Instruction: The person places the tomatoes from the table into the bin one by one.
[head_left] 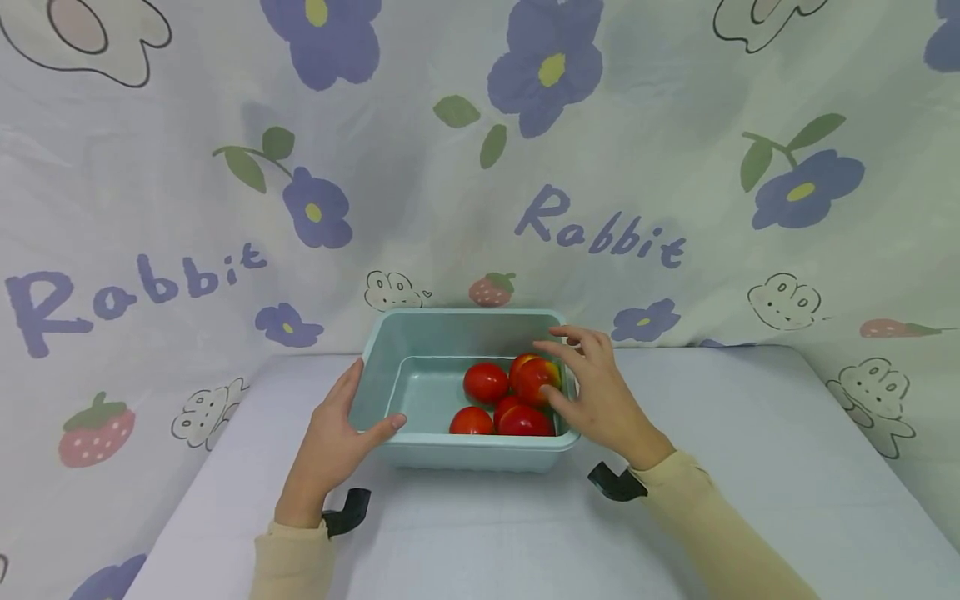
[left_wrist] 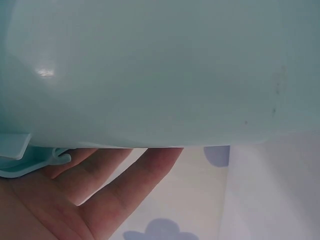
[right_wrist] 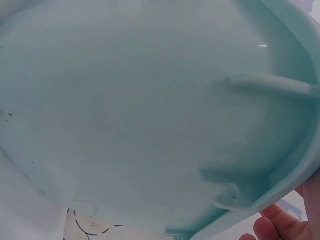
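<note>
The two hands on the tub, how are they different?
The left hand grips the tub's left wall, thumb hooked over the rim and fingers outside; the right hand reaches over the right rim with its fingers curled toward the tomatoes. The left hand touches only the tub; the right hand's fingertips look to be against a tomato. Both wear cream sleeves and touch the same tub.

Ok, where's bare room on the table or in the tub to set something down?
The table is bare right of the right hand, and along the near edge. Inside the tub the left half of the floor is free. The tomatoes crowd its right side. The left hand blocks the tub's left wall.
</note>
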